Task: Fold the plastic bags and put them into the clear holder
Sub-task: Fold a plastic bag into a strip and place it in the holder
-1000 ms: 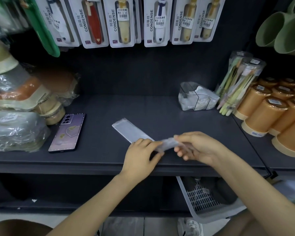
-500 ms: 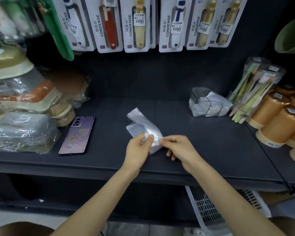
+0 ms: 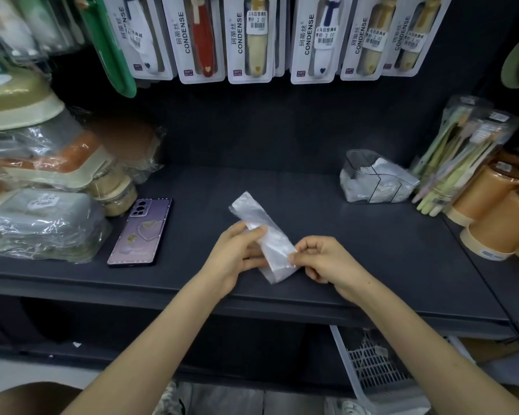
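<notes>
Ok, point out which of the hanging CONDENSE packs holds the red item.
The second pack from the left. Its item is red with a small heart near the bottom, while the other packs hold white-and-navy or cream-yellow ones.

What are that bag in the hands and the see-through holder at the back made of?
Bag: thin soft plastic film, it seems; translucent, glossy, creased.
Holder: likely rigid clear plastic, perhaps acrylic; see-through walls with dark edges, white bags showing inside.

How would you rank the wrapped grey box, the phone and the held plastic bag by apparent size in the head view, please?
1. Wrapped grey box, largest.
2. Phone and plastic bag: too alike to rank; the bag is partly covered.
</notes>
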